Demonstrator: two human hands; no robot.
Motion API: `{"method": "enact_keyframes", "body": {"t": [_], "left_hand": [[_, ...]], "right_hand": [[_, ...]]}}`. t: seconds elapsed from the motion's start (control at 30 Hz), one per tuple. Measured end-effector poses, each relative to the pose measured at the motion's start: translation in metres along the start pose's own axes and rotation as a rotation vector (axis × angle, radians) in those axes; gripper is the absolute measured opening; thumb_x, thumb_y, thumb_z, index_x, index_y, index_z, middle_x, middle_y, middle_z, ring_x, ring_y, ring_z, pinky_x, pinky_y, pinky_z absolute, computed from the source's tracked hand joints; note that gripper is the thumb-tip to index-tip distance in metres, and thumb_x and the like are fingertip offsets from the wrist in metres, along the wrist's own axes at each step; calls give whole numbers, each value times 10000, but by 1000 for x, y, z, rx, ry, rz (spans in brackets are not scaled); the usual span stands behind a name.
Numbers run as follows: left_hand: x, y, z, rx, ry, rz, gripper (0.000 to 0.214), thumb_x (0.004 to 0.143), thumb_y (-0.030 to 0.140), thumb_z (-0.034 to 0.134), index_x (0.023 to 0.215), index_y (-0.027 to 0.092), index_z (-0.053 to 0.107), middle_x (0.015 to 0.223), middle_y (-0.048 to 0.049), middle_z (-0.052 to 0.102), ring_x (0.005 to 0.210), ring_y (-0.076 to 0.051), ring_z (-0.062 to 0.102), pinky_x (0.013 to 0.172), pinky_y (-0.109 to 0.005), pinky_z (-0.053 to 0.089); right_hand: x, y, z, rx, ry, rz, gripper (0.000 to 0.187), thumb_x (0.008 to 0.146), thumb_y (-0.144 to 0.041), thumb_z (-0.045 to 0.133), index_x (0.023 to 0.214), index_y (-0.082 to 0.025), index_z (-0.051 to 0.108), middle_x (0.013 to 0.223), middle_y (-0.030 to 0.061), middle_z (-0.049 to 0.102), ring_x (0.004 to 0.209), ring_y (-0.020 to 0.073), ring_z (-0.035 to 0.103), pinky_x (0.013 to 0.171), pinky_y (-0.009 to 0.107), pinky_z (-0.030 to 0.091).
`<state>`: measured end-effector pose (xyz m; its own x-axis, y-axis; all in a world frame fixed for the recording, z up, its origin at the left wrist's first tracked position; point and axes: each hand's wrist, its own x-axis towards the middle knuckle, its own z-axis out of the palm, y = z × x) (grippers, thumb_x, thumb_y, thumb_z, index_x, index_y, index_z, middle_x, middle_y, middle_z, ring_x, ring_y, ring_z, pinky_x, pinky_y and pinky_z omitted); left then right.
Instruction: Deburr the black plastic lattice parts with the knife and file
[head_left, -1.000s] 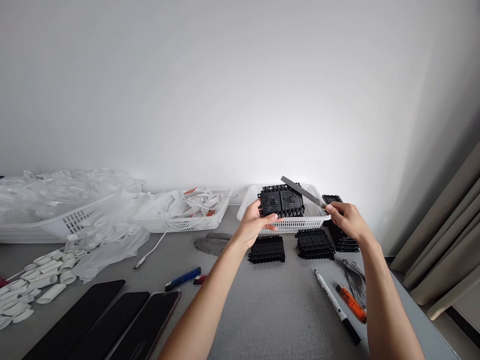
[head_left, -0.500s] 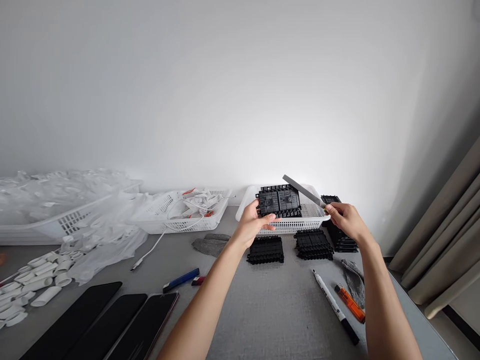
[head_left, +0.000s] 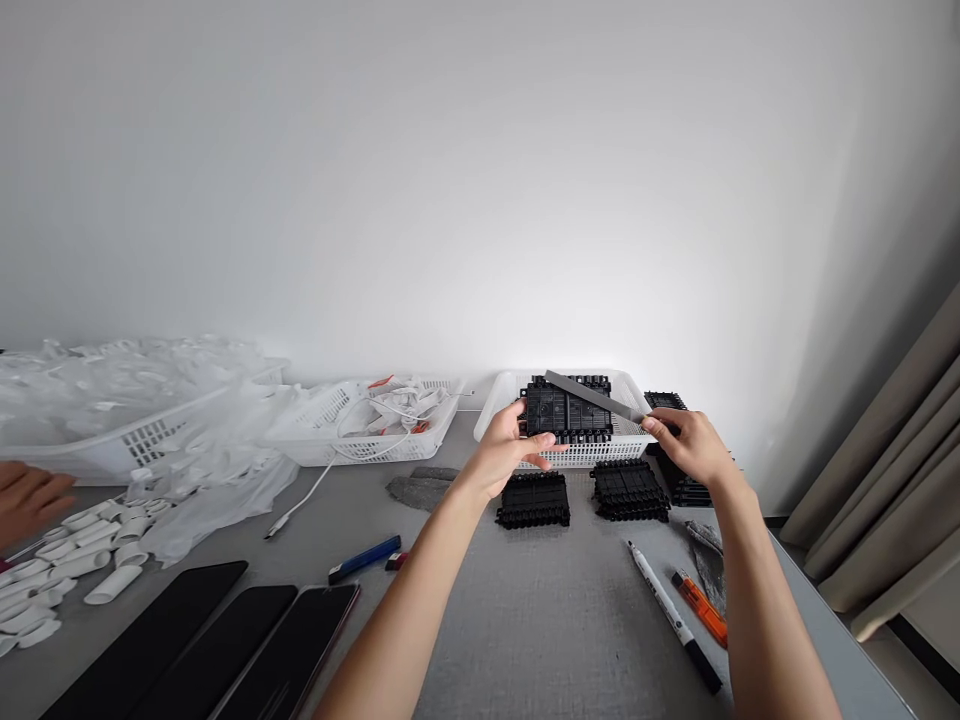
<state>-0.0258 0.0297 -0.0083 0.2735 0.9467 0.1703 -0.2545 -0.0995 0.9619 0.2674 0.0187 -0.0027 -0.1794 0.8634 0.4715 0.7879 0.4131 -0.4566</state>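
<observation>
My left hand point(head_left: 517, 445) grips a flat black plastic part point(head_left: 551, 412) with toothed edges by its left side, tilted up over a white basket point(head_left: 491, 400). In my right hand point(head_left: 688, 442) is a long flat grey file point(head_left: 585, 391), pinched at its right end. The file lies slantwise across the upper face of the black part; whether it touches the part I cannot tell. Below on the table rest a black toothed stack point(head_left: 533, 500) and a larger one point(head_left: 630, 490). Behind my right hand stands a taller black stack point(head_left: 686, 488), partly covered.
A marker point(head_left: 671, 610) and an orange cutter point(head_left: 700, 606) lie near my right forearm. At left are dark phones point(head_left: 292, 650), white tube pieces point(head_left: 112, 585), a basket of cables point(head_left: 360, 455) and a bag-filled basket point(head_left: 105, 450). Another person's hand point(head_left: 30, 500) shows at the left edge.
The file has come down from above the black part's top corner to lie across its face. The black part has shifted slightly right and down. Another person's hand has entered at left.
</observation>
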Motion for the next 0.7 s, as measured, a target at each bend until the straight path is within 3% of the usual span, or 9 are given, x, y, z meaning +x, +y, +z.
{"method": "enact_keyframes", "body": {"t": [0.13,0.43,0.7], "left_hand": [[0,1,1,13,22,-20,741,660,169,859,1336,154,556,1360,-228,595,905,-300,752,502,-224,587],[-4,2,4,-22,20,-40,841,649,132,855,1412,209,511,1405,-209,562,897,-294,758,507,-239,606],[-2,7,-2,-9,34,-33,697,649,130,852,1289,142,576,1288,-210,639,870,-289,760,479,-217,573]], "right_hand": [[-2,15,-6,4,40,33,601,935,-698,352,762,-196,636,561,9,525,525,151,403,536,276,304],[3,-30,11,-47,-37,-24,592,953,-676,335,878,-215,699,564,9,550,508,162,428,542,271,286],[-2,12,-2,-75,20,18,570,942,-669,368,820,-211,684,587,24,577,532,167,436,560,277,304]]}}
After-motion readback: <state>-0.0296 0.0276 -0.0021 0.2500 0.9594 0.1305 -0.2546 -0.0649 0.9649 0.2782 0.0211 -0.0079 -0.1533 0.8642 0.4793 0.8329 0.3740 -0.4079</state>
